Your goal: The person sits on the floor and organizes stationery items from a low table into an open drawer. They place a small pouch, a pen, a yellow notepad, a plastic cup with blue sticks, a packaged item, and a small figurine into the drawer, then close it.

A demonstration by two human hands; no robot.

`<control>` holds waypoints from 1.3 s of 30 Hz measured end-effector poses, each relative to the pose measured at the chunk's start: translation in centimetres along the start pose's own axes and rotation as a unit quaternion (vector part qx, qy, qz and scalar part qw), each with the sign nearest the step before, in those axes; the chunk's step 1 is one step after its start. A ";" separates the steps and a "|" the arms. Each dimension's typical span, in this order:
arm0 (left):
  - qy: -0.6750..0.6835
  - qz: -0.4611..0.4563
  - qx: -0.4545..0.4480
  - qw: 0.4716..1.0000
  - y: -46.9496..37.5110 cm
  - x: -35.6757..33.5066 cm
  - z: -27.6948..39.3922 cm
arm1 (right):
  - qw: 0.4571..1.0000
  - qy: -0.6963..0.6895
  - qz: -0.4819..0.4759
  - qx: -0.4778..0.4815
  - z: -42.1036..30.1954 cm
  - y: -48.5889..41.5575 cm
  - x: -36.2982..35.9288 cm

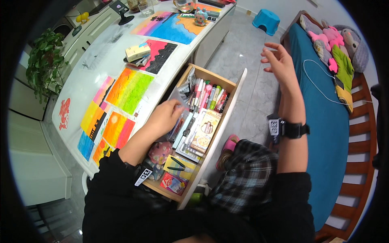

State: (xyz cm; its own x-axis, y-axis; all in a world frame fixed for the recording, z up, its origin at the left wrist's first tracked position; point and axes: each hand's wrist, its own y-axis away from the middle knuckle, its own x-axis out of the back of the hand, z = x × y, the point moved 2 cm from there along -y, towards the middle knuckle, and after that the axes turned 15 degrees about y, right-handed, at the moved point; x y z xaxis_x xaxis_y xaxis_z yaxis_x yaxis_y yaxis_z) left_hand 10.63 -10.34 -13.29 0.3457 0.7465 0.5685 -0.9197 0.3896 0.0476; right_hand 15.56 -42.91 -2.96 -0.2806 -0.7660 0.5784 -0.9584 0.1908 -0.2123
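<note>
My left hand [165, 117] is over the left side of an open wooden drawer [212, 75], its fingertips at a translucent plastic sheet or pouch [175, 96]; whether it grips this is unclear. My right hand [278, 62] is raised above the floor, to the right of the drawer, fingers apart and holding nothing. In the drawer lie pens and markers [209, 95], a box with a cartoon print [205, 130], a pink patterned pouch [160, 152], two dark pens [177, 164] on a yellow striped item and a red packet [173, 183].
Colourful drawings [129, 89] lie on the white table [91, 65], with small stacked boxes [137, 52], a phone stand [125, 18] and a figurine [201, 16]. A blue stool [266, 21] stands on the floor. At right is a bench with a teal cushion [325, 145], plush toys [354, 42] and a white cable.
</note>
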 end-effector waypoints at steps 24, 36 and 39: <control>0.380 0.198 -0.111 0.897 0.1 4.0 2.0 | 0.987 0.142 -0.069 -0.030 4.9 -28.4 -17.8; 0.376 0.178 -0.110 0.903 0.1 4.0 2.4 | 0.996 0.011 0.056 -0.070 4.2 -27.2 -15.8; 0.388 0.190 -0.103 0.896 0.2 4.1 2.3 | 0.980 -0.151 0.127 -0.033 2.3 -25.3 -12.7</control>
State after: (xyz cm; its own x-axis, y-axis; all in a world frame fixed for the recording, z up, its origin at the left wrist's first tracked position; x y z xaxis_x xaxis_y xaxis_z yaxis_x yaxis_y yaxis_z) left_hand 11.41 -8.45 -9.05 0.1135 0.9653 -0.2352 -0.9723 0.0592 -0.2261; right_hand 43.47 -39.39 -6.76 -0.4919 -0.8333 0.2522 -0.8637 0.4305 -0.2620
